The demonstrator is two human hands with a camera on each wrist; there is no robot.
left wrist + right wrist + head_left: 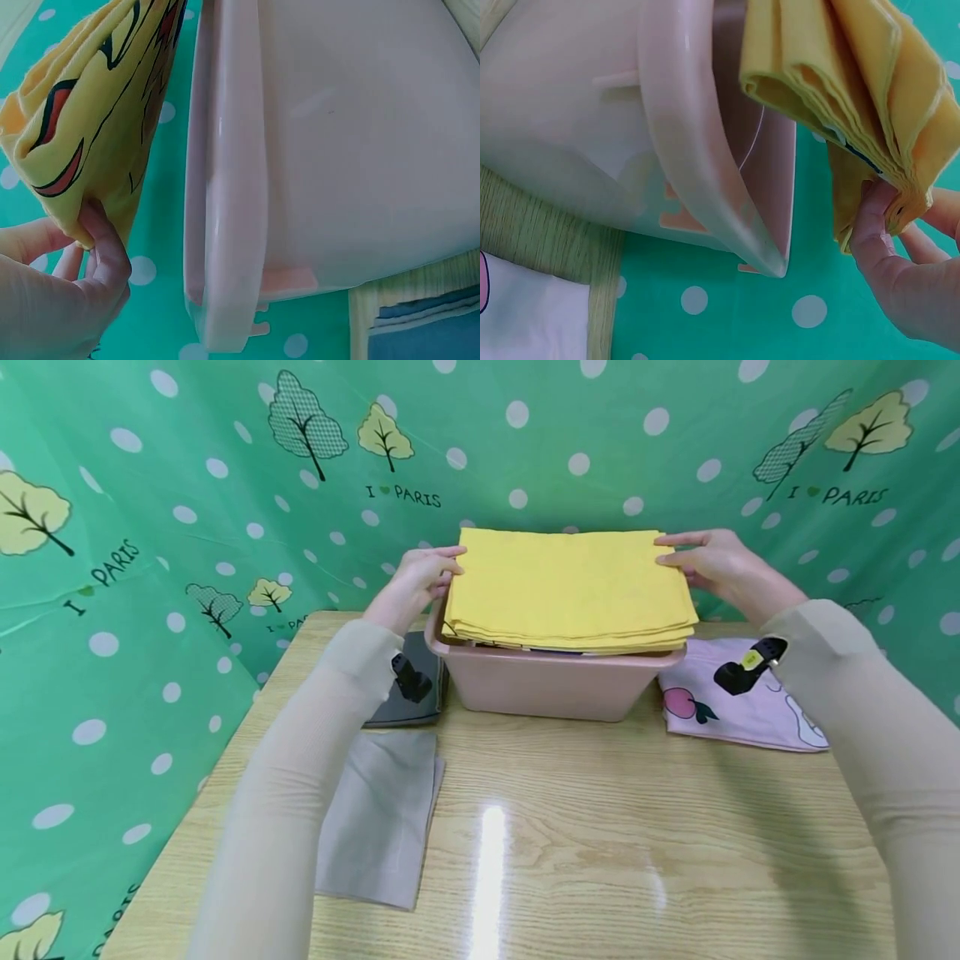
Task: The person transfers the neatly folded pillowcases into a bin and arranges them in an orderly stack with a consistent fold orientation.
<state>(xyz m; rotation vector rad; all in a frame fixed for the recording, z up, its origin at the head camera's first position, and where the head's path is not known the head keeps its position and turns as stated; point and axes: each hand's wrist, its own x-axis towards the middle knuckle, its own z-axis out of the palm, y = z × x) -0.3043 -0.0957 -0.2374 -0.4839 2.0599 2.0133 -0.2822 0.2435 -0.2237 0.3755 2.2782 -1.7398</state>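
Observation:
A folded yellow cloth garment (570, 585) in several layers lies over the mouth of a pale pink plastic bin (547, 685). My left hand (423, 578) pinches its far left corner, and my right hand (708, 564) pinches its far right corner. From the left wrist, the yellow cloth (97, 112) shows a black and red print on its underside, with thumb and fingers of the left hand (67, 281) on its corner. The right wrist view has the stacked folds (855, 82) bunched between the right thumb and fingers (877, 225). What lies inside the bin is mostly hidden.
A folded light grey cloth (378, 818) lies at the left of the wooden table (600, 827), with a dark grey folded cloth (420, 702) behind it. Right of the bin is a folded pink printed cloth (727, 693). A green dotted curtain (517, 460) hangs behind.

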